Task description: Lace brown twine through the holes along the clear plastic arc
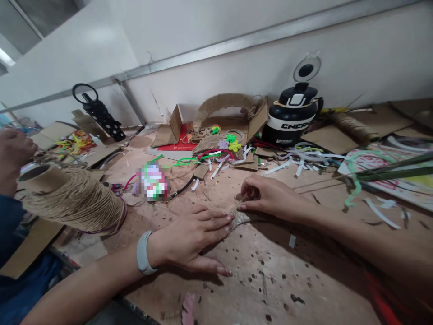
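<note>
My left hand (192, 237), with a grey band on its wrist, lies flat on the wooden table, fingers stretched to the right. Its fingertips touch a short piece of jute twine (234, 210). On the other side of that twine my right hand (265, 196) has its thumb and fingers pinched together on it; part of the twine is hidden by the fingers. A shiny clear patch (241, 218) shows on the table right beside the twine. To the left stands a large cone of jute twine (76, 198), tilted in view.
A black-and-white jug (290, 119) with its lid up stands by the wall. Flower pieces (232, 143), cardboard (257, 122) and paper strips (280, 167) litter the back. A patterned black bottle (103, 119) is far left, near another person's hand (15, 146). A pink scrap (188, 309) lies in front.
</note>
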`<state>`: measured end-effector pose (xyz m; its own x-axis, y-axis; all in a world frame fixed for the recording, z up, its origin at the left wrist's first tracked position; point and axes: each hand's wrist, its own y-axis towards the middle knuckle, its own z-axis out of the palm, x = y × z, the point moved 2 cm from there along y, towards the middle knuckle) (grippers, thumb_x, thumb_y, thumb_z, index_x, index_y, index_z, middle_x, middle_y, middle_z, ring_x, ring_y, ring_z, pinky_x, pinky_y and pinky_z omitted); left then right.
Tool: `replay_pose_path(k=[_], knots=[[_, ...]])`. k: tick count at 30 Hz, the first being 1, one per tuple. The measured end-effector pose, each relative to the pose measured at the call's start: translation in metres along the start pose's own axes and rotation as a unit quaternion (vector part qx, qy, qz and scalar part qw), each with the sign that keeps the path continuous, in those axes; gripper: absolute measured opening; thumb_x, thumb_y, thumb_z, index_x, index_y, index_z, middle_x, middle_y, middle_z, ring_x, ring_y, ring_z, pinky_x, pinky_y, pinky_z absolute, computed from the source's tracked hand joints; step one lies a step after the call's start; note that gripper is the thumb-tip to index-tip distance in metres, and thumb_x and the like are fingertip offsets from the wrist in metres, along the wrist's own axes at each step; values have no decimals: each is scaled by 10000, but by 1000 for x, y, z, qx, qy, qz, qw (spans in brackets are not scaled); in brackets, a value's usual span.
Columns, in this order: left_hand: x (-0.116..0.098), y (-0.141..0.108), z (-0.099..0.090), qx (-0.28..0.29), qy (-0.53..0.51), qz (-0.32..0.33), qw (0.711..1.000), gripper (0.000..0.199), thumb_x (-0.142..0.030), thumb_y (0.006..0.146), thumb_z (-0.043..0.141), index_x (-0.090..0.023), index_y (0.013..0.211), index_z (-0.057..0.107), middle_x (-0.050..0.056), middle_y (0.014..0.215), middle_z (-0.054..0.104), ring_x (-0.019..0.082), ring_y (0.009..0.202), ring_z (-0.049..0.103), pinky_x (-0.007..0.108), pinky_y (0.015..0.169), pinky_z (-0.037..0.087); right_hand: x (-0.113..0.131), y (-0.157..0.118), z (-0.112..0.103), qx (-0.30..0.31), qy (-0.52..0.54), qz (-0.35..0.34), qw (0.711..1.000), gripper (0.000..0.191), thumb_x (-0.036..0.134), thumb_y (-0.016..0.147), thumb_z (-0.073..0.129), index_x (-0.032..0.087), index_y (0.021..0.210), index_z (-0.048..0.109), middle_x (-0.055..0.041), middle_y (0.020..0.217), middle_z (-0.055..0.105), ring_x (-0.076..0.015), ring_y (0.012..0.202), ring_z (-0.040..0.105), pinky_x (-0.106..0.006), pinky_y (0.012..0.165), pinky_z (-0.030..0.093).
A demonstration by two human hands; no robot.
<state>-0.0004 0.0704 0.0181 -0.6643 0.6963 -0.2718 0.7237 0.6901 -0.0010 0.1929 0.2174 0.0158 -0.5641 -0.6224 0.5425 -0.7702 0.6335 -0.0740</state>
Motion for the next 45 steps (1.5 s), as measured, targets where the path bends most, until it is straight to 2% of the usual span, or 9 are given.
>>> replay_pose_path(k=[9,11,15,19,24,31,36,40,45], knots=[[7,0,-2,-14,-37,21,999,714,-667,912,470,-168,1422,489,136,1485,473,299,1389,415,451,1161,290,-1,2,-1,-2,-7,12,1000,349,452,725,737,184,921,631,-63,886,664,-220,801,610,-286,666,421],[9,3,-2,-42,-44,-16,998,681,-646,949,401,-184,1446,455,130,1494,464,281,1387,417,456,1162,288,0,2,-2,-2,-17,12,1000,371,467,721,744,183,929,628,-66,904,663,-222,813,610,-286,669,423],[4,15,3,-48,-9,-116,992,860,-702,950,269,-114,1565,150,184,1616,163,315,1503,152,537,1195,177,3,1,-4,-1,-32,19,999,374,472,723,741,184,933,630,-68,905,664,-230,820,610,-289,665,423],[-5,27,13,16,18,-109,994,1040,-807,867,299,-97,1572,14,184,1624,36,304,1514,-3,512,1223,41,5,-1,-4,-6,-42,14,999,336,457,746,715,186,929,635,-73,921,670,-231,827,615,-293,680,431],[-4,28,17,21,38,-100,994,1073,-839,833,302,-111,1574,34,186,1617,68,299,1512,14,514,1221,-8,2,0,-12,-3,-38,5,999,321,439,721,736,196,906,637,-62,899,681,-219,794,613,-285,656,424],[-5,30,11,8,38,-96,995,1064,-841,829,312,-100,1569,116,184,1611,135,296,1511,83,481,1233,24,1,-5,-29,33,-11,10,999,194,372,733,715,194,797,671,-20,758,677,-187,711,602,-270,615,400],[-6,32,9,8,28,-96,995,1077,-859,814,298,-73,1546,211,205,1597,180,301,1509,105,478,1233,40,-4,-10,-24,27,-59,-2,998,171,370,750,703,202,733,675,-23,734,680,-190,705,597,-279,614,379],[-6,31,8,5,25,-99,995,1069,-855,817,310,-88,1553,190,193,1601,180,301,1509,96,480,1234,58,-6,-11,-19,-21,-49,0,999,216,402,781,666,197,716,651,-25,718,671,-182,687,585,-272,605,378],[-7,31,8,9,22,-96,995,1070,-853,821,304,-79,1552,192,195,1604,156,298,1511,68,482,1234,52,-7,-9,-17,-15,-41,23,999,248,428,778,657,199,687,627,-12,655,652,-164,632,563,-260,563,358]])
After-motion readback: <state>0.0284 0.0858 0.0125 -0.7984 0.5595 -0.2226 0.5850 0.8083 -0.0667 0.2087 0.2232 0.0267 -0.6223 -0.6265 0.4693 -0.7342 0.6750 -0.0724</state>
